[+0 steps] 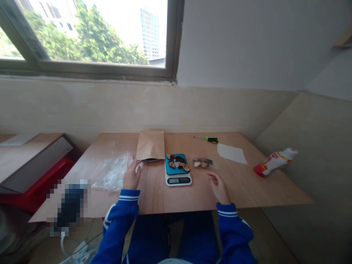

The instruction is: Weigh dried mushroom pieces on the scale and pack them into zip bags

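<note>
In the lower centre-left of the frame, the left hand point(131, 178) is reaching over the table's near half with its fingers partly spread, overlapping a crumpled transparent plastic bag point(111, 174); whether the fingers are gripping the film, I cannot tell. In the lower centre-right, the right hand point(219, 186) is hovering or resting with fingers loosely curled and parted, visibly holding nothing.

Between the hands, near the centre, a white digital scale with a square blue platform point(179, 182) is sitting on the pale brown wooden table point(152, 200). Curled, dark-and-tan dried pieces point(180, 161) are lying on that platform, some reaching its right edge. A flat zip bag of transparent plastic holding lumpy tan and dark pieces point(202, 162) is lying just right of the scale, beyond the right hand.

Left of the scale, a brown paper pouch point(151, 145) is lying with its dark mouth facing the near edge. Toward the upper right of the tabletop, a green-and-black-handled screwdriver point(211, 139) is lying near a white paper sheet point(231, 153). At far right, a white-and-red plastic bottle point(275, 161) is slanting rightward.
</note>
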A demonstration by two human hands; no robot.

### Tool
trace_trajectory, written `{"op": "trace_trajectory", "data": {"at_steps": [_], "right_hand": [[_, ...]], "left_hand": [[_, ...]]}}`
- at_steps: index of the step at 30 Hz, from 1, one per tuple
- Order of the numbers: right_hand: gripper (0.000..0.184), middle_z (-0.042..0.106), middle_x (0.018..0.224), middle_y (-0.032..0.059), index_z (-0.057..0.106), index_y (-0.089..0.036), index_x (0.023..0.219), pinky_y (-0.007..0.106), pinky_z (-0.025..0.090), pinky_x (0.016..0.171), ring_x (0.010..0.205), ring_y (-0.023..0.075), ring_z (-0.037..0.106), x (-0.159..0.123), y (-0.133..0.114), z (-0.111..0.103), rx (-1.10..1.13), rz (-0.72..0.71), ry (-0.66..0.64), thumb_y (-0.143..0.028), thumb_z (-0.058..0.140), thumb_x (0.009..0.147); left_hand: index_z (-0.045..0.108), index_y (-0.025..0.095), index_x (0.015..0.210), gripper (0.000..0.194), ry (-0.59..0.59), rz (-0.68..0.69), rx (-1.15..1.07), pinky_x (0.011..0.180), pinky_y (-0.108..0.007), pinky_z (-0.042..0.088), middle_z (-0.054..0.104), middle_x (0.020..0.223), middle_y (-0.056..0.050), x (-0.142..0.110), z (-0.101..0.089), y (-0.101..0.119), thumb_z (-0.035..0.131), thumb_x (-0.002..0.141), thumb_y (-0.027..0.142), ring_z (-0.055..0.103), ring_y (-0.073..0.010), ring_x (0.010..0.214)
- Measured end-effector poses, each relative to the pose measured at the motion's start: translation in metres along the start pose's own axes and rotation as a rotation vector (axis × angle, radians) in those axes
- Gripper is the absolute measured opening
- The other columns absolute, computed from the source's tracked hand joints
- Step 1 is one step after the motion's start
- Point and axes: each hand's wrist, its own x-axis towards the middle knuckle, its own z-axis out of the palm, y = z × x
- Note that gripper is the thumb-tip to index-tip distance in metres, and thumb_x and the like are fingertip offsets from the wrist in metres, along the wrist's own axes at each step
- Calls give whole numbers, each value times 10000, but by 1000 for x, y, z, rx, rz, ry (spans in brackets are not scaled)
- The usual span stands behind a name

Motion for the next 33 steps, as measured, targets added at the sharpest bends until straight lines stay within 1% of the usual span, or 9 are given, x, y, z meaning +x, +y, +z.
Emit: {"op": "trace_trajectory", "data": {"at_steps": [3, 7, 11, 14, 19, 23, 27, 29, 33], "right_hand": [[399, 726, 964, 140, 661, -194, 890, 440, 548, 789, 854, 274, 676, -24, 15, -19, -2, 99, 39, -546, 556, 733], [417, 733, 953, 146, 662, -203, 860, 453, 550, 824, 881, 292, 685, -45, 22, -29, -1, 150, 54, -582, 573, 709], [427, 731, 956, 151, 655, -202, 870, 449, 552, 830, 891, 296, 688, -51, 13, -24, -6, 152, -1, -593, 550, 734], [440, 727, 958, 151, 661, -197, 875, 429, 555, 811, 885, 289, 688, -52, 3, -16, -22, 137, -62, -597, 522, 757], [433, 716, 970, 140, 669, -203, 879, 392, 551, 778, 905, 278, 674, -55, -14, -5, -32, 99, -121, -589, 491, 795], [414, 712, 976, 129, 667, -210, 900, 379, 535, 759, 886, 267, 663, -60, -39, 14, 16, 96, -226, -577, 495, 820], [408, 703, 993, 97, 652, -218, 971, 364, 510, 777, 839, 224, 652, -62, -75, 53, 176, 65, -382, -573, 485, 858], [434, 699, 990, 88, 621, -218, 1037, 342, 508, 738, 806, 201, 651, -62, -93, 75, 281, 76, -448, -587, 470, 867], [436, 672, 935, 57, 573, -216, 1045, 295, 493, 651, 725, 163, 637, -58, -120, 109, 421, 105, -475, -592, 541, 825]], "left_hand": [[622, 170, 1127, 339, 142, -10, 3, 975, -402, 449, 656, 1177, -113, -21, -7, -17, 438, 856, 258, 595, -266, 1109], [656, 165, 1085, 358, 148, -105, 66, 900, -428, 474, 670, 1039, -128, -44, -7, -36, 457, 825, 311, 616, -291, 966], [664, 155, 1083, 385, 82, -182, 65, 848, -422, 493, 657, 1024, -141, -54, 2, -47, 469, 794, 318, 623, -293, 923], [675, 158, 1028, 378, 68, -191, -41, 823, -403, 508, 657, 961, -120, -56, 8, -55, 474, 758, 329, 634, -270, 886], [676, 188, 900, 353, 65, -253, -219, 675, -356, 529, 651, 808, -58, -55, 5, -60, 476, 742, 432, 637, -214, 693], [678, 186, 871, 352, 119, -216, -290, 657, -347, 513, 655, 789, -49, -56, -6, -37, 504, 751, 468, 619, -196, 655], [681, 199, 932, 334, 123, -56, -453, 624, -296, 502, 673, 849, -41, -60, -16, 12, 542, 800, 472, 612, -168, 692], [683, 212, 942, 295, 119, 24, -512, 625, -273, 496, 674, 829, -26, -64, -18, 38, 566, 818, 453, 606, -152, 694], [685, 218, 955, 244, 74, 121, -592, 635, -258, 500, 685, 834, -19, -73, -15, 71, 583, 840, 409, 590, -125, 657]]}}
